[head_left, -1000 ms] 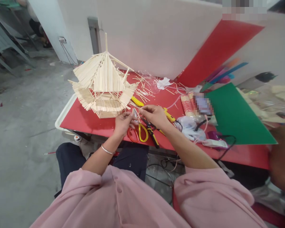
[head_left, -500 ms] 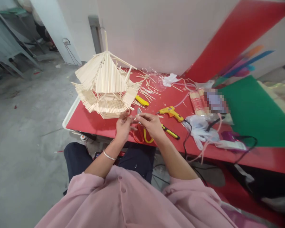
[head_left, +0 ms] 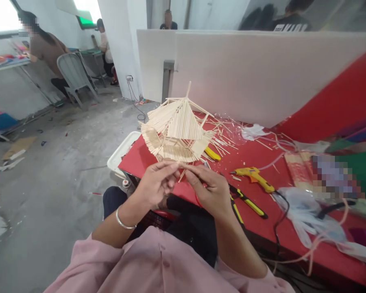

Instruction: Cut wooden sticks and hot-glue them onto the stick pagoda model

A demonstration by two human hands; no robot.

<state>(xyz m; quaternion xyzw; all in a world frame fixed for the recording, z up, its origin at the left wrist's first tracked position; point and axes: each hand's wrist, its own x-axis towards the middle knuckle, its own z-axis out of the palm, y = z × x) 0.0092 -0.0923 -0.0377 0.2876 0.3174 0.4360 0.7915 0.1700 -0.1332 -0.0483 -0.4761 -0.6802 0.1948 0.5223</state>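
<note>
My left hand (head_left: 157, 184) and my right hand (head_left: 210, 189) meet in front of me, above the near edge of the red table (head_left: 262, 154). Both pinch a thin wooden stick (head_left: 181, 175) between fingertips. A pagoda-like model made of pale sticks (head_left: 178, 132) stands on the table just beyond my hands. Under my right hand lie scissors with red and yellow handles, mostly hidden. A silver bangle circles my left wrist.
A yellow glue gun (head_left: 256, 177) with a black cord, yellow-black pliers (head_left: 247, 201), loose sticks (head_left: 222, 140), plastic bags (head_left: 308, 215) and stick packets lie on the table. A white partition (head_left: 247, 69) stands behind. People sit near a grey chair (head_left: 71, 75) at the far left.
The view has tilted up and turned left, showing the room behind. My hands have come back from the table towards me, still pinching the stick together.
</note>
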